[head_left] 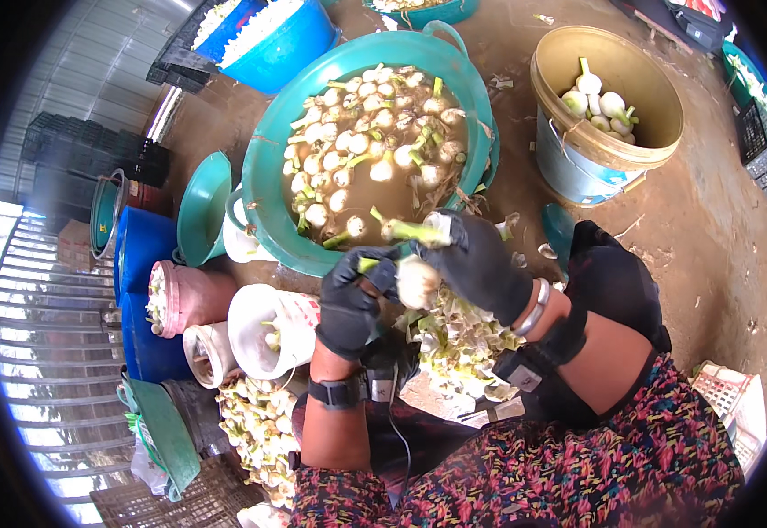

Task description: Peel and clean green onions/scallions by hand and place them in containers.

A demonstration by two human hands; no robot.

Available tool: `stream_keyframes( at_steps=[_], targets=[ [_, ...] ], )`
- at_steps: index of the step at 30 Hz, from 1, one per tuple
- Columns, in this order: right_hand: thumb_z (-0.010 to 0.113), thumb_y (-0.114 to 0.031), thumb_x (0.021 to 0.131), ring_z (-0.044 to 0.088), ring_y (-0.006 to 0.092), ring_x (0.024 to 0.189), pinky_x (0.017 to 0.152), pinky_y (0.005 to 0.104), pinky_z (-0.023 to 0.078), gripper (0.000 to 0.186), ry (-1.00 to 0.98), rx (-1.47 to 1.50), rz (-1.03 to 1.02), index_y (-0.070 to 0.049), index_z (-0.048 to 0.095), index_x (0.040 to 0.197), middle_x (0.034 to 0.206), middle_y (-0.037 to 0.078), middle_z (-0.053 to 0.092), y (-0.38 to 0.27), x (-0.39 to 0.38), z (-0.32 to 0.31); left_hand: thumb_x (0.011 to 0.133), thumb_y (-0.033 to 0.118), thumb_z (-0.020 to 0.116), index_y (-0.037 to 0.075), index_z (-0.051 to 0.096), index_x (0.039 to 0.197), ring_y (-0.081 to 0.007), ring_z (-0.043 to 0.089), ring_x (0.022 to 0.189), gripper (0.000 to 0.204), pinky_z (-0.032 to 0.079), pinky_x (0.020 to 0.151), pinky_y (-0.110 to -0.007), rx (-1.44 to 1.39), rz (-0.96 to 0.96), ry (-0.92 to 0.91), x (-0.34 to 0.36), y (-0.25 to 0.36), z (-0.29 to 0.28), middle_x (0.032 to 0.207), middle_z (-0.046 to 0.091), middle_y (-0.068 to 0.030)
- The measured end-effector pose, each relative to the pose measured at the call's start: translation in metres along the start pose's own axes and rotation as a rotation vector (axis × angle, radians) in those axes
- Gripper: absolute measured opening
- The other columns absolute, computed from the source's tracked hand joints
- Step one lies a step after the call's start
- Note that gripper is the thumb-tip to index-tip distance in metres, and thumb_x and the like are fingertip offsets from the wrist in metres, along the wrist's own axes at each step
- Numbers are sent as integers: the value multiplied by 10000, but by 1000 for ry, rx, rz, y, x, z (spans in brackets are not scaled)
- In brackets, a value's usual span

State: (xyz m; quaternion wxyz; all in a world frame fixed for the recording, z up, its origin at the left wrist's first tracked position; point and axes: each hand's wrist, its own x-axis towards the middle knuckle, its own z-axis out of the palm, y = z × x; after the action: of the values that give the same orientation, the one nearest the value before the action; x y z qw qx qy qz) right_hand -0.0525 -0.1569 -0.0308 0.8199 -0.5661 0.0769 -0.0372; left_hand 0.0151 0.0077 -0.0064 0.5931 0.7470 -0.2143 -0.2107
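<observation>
In the centre of the frame, a pale bulb (418, 282) sits between the two black-gloved hands, close against both. The left hand (349, 304) is curled nearly closed, with a bit of green showing at its fingers; exactly what it grips is unclear. The right hand (476, 264) has its fingers bent together around a green-and-white stalk (417, 231) that points left. Just above them, a round teal tub (261, 198) holds murky water and many bulbs with green stems. At upper right, a tan-rimmed bucket (608, 157) contains several cleaner white bulbs (610, 103). Leafy peelings (462, 348) lie heaped below the hands.
</observation>
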Motion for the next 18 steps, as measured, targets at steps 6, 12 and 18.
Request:
stream_keyframes(
  at_steps=[6, 12, 18],
  targets=[
    [577, -219, 712, 610, 319, 782, 697, 425, 473, 291, -707, -1198, -69, -50, 589, 948, 753, 175, 607, 21, -24, 10, 859, 331, 539, -52, 544, 1048, -125, 572, 694, 427, 456, 634, -240, -196, 30, 140, 7, -9, -31, 825, 619, -73],
    [638, -181, 691, 583, 244, 894, 781, 346, 464, 445, -331, -890, -62, -20, 517, 1089, 925, 156, 601, 13, -9, -9, 843, 299, 582, -37, 505, 1078, -139, 591, 737, 418, 488, 673, -256, -590, -109, 122, 3, -7, -14, 908, 605, -103],
    [644, -109, 755, 591, 154, 805, 665, 254, 504, 418, -16, 236, 125, -16, 453, 1115, 940, 82, 572, 3, 0, -5, 863, 180, 549, -32, 499, 1146, -146, 595, 782, 357, 498, 705, -265, -443, -60, -73, 4, -12, -6, 926, 604, -106]
  ],
)
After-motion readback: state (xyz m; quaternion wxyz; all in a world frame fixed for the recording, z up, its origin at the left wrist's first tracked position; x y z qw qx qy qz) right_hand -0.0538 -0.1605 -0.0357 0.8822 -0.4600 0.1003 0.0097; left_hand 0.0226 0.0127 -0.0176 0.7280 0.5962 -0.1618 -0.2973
